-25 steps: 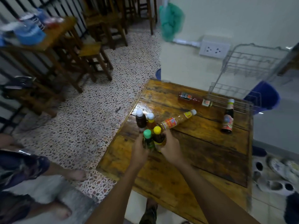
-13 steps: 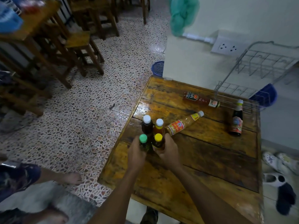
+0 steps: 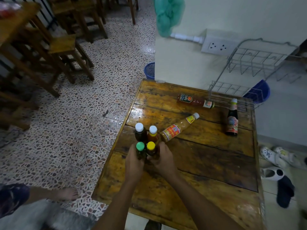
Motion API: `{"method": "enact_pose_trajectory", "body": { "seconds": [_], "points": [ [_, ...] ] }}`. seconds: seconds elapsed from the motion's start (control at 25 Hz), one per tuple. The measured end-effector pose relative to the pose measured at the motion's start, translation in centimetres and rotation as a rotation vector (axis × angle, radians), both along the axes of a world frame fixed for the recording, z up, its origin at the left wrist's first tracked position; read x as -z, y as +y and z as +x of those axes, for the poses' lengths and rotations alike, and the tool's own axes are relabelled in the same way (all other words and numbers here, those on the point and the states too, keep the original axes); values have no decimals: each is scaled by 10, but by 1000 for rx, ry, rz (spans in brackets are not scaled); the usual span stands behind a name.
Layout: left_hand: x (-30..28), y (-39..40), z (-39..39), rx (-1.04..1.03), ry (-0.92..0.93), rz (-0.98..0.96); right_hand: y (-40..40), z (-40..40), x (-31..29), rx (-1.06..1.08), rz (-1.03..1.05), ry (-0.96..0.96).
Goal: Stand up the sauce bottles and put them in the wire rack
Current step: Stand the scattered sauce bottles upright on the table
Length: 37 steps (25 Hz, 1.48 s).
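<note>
Several small sauce bottles stand bunched at the left edge of the wooden table (image 3: 207,165). My left hand (image 3: 133,165) wraps the green-capped bottle (image 3: 140,149). My right hand (image 3: 163,161) grips the yellow-capped bottle (image 3: 150,147). Behind them stand two white-capped bottles (image 3: 139,131) (image 3: 152,132). Three bottles lie flat: an orange one (image 3: 178,128), a red one (image 3: 194,101) and a dark one (image 3: 231,118). The wire rack (image 3: 232,97) sits at the table's far right corner against the wall.
A blue basket (image 3: 149,70) stands on the floor beside the wall. Wooden chairs (image 3: 63,45) and another table fill the far left. A person's bare foot (image 3: 68,193) rests on the floor at lower left. Shoes (image 3: 274,156) lie right of the table.
The view has shifted closer and rightward over the table. Both hands stay clasped on the bunched upright bottles; the lying bottles have not moved.
</note>
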<state>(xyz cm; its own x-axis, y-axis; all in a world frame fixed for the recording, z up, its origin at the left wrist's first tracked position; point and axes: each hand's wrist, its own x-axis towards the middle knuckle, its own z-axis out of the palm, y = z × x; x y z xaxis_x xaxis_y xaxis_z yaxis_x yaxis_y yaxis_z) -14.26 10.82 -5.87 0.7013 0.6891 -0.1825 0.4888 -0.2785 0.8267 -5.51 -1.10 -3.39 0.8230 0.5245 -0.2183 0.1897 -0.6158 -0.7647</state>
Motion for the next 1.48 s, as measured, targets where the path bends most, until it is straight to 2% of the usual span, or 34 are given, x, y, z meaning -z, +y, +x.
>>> {"method": "enact_pose_trajectory", "body": {
  "seconds": [0.24,0.4,0.52,0.68,0.84,0.96,1.08,1.28,1.4,1.48],
  "points": [
    [-13,-25,-21,-21,72,29,-35,6,-14,-23,-40,32],
    [-31,-67,-33,-44,193,86,-96,15,-29,-40,-83,-28],
    [-42,-111,-30,10,172,88,-152,25,-38,-30,-144,-39],
    [-54,-160,12,147,161,120,-213,50,-45,64,-216,-20],
    [-59,-172,95,276,127,207,-251,102,-43,163,-212,-20],
    [-54,-156,159,340,179,368,-258,152,-35,213,-236,-34],
    [-40,-133,208,373,391,573,-249,209,-20,307,-289,-49],
    [-13,-106,237,373,647,637,-224,282,11,347,-455,-21],
    [-1,-103,233,404,677,725,-216,294,20,420,-442,51],
    [1,-98,233,407,649,709,-216,295,20,419,-430,71]
  ]
}}
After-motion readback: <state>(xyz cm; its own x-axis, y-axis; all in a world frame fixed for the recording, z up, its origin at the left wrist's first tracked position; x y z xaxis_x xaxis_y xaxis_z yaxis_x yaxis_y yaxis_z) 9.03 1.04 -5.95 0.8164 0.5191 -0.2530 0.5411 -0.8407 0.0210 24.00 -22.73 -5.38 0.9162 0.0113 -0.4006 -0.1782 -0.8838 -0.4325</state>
